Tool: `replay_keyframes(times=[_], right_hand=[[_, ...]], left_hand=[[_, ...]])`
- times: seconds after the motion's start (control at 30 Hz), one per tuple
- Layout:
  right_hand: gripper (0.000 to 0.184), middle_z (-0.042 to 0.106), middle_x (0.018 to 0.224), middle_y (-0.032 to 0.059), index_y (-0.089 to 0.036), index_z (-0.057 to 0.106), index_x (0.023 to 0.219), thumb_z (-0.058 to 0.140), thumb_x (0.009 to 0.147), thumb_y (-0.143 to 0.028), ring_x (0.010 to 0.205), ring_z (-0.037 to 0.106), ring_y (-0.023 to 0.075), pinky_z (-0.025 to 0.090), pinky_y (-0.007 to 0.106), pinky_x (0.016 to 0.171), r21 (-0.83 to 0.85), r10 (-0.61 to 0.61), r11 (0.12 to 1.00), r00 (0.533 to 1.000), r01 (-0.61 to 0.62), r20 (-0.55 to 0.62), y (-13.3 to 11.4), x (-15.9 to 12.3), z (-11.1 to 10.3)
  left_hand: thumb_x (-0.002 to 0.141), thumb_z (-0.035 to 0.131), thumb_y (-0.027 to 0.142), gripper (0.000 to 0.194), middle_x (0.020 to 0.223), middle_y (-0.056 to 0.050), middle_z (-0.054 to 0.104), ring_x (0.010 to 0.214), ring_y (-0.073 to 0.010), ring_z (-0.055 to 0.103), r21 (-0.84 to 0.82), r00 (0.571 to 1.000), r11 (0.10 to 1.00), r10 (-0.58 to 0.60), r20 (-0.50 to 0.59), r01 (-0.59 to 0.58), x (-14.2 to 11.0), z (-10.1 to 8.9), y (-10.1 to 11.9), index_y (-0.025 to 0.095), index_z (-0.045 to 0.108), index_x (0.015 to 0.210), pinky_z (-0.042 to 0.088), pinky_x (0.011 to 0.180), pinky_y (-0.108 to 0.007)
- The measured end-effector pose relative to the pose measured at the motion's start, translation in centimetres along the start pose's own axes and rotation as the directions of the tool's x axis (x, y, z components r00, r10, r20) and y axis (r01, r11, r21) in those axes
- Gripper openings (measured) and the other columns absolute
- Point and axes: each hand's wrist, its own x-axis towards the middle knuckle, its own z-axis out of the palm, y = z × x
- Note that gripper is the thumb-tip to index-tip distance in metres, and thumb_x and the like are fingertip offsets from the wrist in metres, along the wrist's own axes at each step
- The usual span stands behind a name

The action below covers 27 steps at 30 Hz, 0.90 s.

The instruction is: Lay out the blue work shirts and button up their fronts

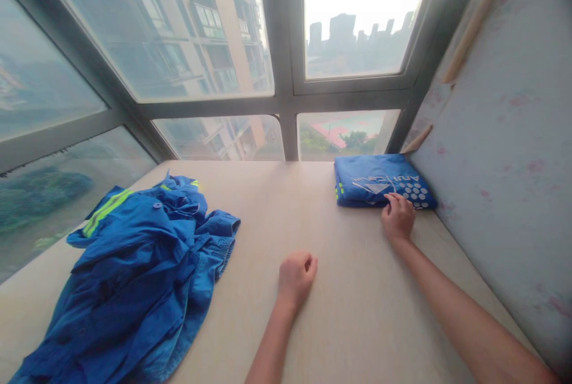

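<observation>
My left hand (297,279) rests on the pale tabletop (286,211) with its fingers curled into a loose fist, and nothing shows in it. Farther off to the right, my right hand (399,217) touches the front edge of a folded blue garment (366,184). Its fingers are slightly bent and apart from the thumb, not gripping the cloth. White print and dots mark the top of this flat bundle, and yellow-green stripes peek out at its left side. A crumpled blue work jacket (143,271) with yellow-green reflective stripes and buttons lies spread on the left.
Grey-framed windows (286,92) close off the back and left sides of the table, with buildings and greenery outside. A flowered wall (504,163) borders the right side, and a wooden strip (476,20) runs along it.
</observation>
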Motion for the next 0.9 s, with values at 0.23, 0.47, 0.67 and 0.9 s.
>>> replay_keyframes(times=[0.23, 0.47, 0.67, 0.9], right_hand=[[0.047, 0.053, 0.136, 0.0168, -0.016, 0.057, 0.127, 0.054, 0.08, -0.014, 0.121, 0.046, 0.0329, 0.035, 0.045, 0.095, -0.276, -0.177, 0.938, 0.974, 0.211, 0.142, 0.9, 3.8, 0.0], [0.032, 0.068, 0.113, 0.0166, -0.015, 0.065, 0.119, 0.046, 0.094, -0.016, 0.091, 0.062, 0.0223, 0.036, 0.032, 0.073, -0.253, -0.124, 0.944, 0.94, 0.211, 0.319, 0.4, 9.6, -1.4], [0.036, 0.069, 0.118, 0.0125, -0.019, 0.063, 0.124, 0.049, 0.096, -0.036, 0.095, 0.064, 0.024, 0.04, 0.032, 0.071, -0.177, -0.289, 0.934, 0.948, 0.309, 0.131, -1.3, 11.1, -8.4], [0.043, 0.066, 0.128, 0.007, -0.021, 0.061, 0.127, 0.056, 0.085, -0.016, 0.108, 0.064, 0.0275, 0.048, 0.037, 0.086, -0.162, -0.453, 0.863, 0.875, 0.479, 0.172, -1.5, -4.1, -16.5]], left_hand=[[0.091, 0.047, 0.032, 0.027, 0.071, -0.002, 0.061, 0.068, -0.0155, 0.053, -0.04, 1.0, 0.999, 0.003, 0.003, -0.003, 0.1, 0.0, -0.1, 0.021, 0.056, 0.069, 0.031, 0.063, -0.027], [0.09, 0.049, 0.031, 0.025, 0.07, -0.001, 0.061, 0.067, -0.0149, 0.052, -0.048, 1.0, 0.999, 0.015, -0.005, -0.015, 0.1, 0.3, -0.6, 0.021, 0.054, 0.068, 0.03, 0.061, -0.027], [0.091, 0.048, 0.033, 0.029, 0.067, 0.0, 0.059, 0.063, -0.0133, 0.048, -0.055, 0.999, 0.998, 0.005, -0.042, -0.008, 0.0, 0.3, -0.3, 0.02, 0.054, 0.066, 0.027, 0.06, -0.027], [0.09, 0.049, 0.034, 0.029, 0.067, 0.0, 0.06, 0.063, -0.0131, 0.048, -0.051, 0.998, 0.999, -0.017, -0.053, 0.015, 0.2, 0.5, -0.4, 0.019, 0.057, 0.066, 0.025, 0.06, -0.027]])
